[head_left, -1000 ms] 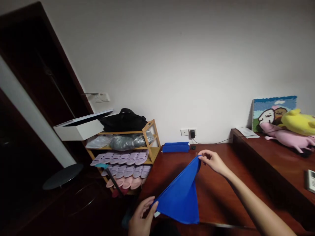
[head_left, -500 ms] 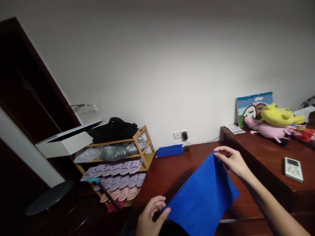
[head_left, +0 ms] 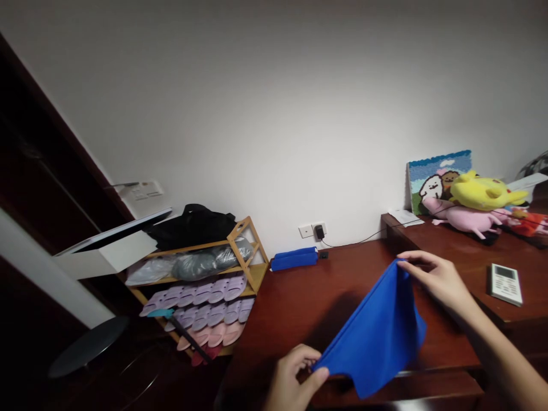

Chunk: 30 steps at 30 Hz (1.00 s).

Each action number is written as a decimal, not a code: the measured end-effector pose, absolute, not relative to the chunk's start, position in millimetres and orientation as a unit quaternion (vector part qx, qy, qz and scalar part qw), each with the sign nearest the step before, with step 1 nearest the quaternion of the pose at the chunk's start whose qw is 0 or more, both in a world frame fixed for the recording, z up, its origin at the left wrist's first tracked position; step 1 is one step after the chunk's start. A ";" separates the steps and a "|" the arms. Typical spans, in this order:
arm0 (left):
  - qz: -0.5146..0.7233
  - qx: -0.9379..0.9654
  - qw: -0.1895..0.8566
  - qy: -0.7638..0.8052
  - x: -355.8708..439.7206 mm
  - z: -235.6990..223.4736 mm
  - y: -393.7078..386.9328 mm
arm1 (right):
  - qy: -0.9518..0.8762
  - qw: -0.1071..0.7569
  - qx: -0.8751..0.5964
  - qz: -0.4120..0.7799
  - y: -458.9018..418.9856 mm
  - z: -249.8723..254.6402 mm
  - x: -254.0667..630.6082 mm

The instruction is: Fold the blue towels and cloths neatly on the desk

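A blue cloth [head_left: 377, 331] hangs between my two hands over the front part of the dark red wooden table [head_left: 295, 297]. My left hand [head_left: 297, 377], low in the view, pinches one corner between thumb and fingers. Higher and to the right, my right hand [head_left: 436, 279] grips another corner between thumb and fingertips. The edge between the two corners runs taut on a slant, and the lower part droops in folds. At the back of the table, near the wall, lies a folded blue cloth bundle [head_left: 294, 259].
A wooden shoe rack [head_left: 252, 277] with purple and pink slippers stands left of the table. On the raised surface at right are a white calculator-like device [head_left: 505, 283], plush toys [head_left: 488, 191] and a dog picture [head_left: 440, 177]. A black plug [head_left: 319, 231] trails a cable rightward.
Both hands have moved right, carrying the blue cloth with them. The cloth's lower part now hangs in narrower folds. The camera view has shifted slightly.
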<state>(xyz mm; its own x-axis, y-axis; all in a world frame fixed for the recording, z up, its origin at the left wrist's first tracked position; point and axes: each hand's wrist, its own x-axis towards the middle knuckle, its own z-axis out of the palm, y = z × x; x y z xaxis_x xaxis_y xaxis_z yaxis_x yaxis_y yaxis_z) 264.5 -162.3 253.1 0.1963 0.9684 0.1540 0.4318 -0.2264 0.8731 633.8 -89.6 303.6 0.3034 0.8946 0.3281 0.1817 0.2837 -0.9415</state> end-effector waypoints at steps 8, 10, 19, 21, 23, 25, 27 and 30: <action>0.485 0.580 0.508 0.413 333.4 230.2 -153.5 | -0.497 0.670 -0.524 0.171 -46.7 307.7 661.4; 0.503 0.558 0.508 0.421 328.1 223.3 -138.3 | -0.541 0.664 -0.496 0.140 -9.5 309.1 637.0; 0.511 0.454 0.382 0.622 224.3 107.0 -64.8 | -0.736 0.419 -0.499 0.183 91.0 220.2 431.1; 0.477 0.459 0.311 0.682 199.7 77.5 -64.7 | -0.752 0.377 -0.503 0.197 71.1 174.7 413.9; 0.444 0.476 0.255 0.715 181.6 57.6 -67.6 | -0.755 0.330 -0.531 0.196 49.4 127.9 419.4; 0.420 0.500 0.221 0.724 170.9 47.2 -70.7 | -0.746 0.252 -0.591 0.175 33.5 86.0 442.7; 0.406 0.523 0.205 0.721 166.2 42.5 -72.8 | -0.736 0.171 -0.637 0.153 24.7 53.9 474.2; 0.409 0.530 0.194 0.717 165.7 37.3 -75.4 | -0.736 0.118 -0.650 0.147 19.9 27.9 516.3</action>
<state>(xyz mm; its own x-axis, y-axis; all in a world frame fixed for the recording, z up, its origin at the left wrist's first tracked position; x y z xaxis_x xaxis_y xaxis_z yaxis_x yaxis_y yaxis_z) 165.7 -75.4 37.3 -0.3636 0.9185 0.1552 0.6021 0.1046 0.7916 516.3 19.9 27.9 -0.1278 0.9917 -0.0173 0.9227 0.1124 -0.3688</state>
